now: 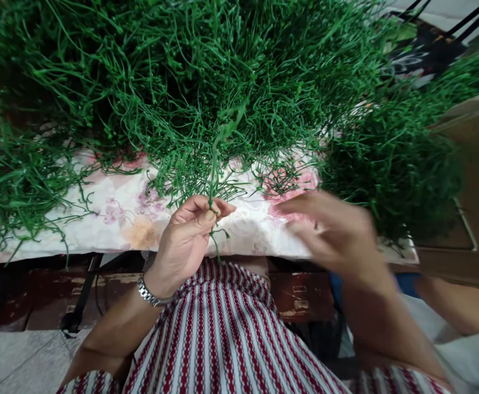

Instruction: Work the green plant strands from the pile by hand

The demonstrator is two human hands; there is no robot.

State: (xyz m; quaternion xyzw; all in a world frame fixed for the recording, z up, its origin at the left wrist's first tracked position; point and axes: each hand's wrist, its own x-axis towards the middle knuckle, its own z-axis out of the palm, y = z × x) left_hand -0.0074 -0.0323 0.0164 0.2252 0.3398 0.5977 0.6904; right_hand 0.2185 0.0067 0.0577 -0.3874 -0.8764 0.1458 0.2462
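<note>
My left hand, with a metal watch at the wrist, pinches a thin green plant stem between thumb and fingers. The stem stands upright above the grip, and a short end hangs below it. To the right, my right hand is over the floral cloth, smeared by motion; whether its fingers hold anything cannot be made out. A large heap of green stringy stems lies just beyond both hands, with loose strands scattered on the cloth in front of it.
A smaller pile of green stems lies at the left and another pile at the right. A brown cardboard box stands at the right edge. Beside it shows another person's bare limb. A dark floral bag is at the back right.
</note>
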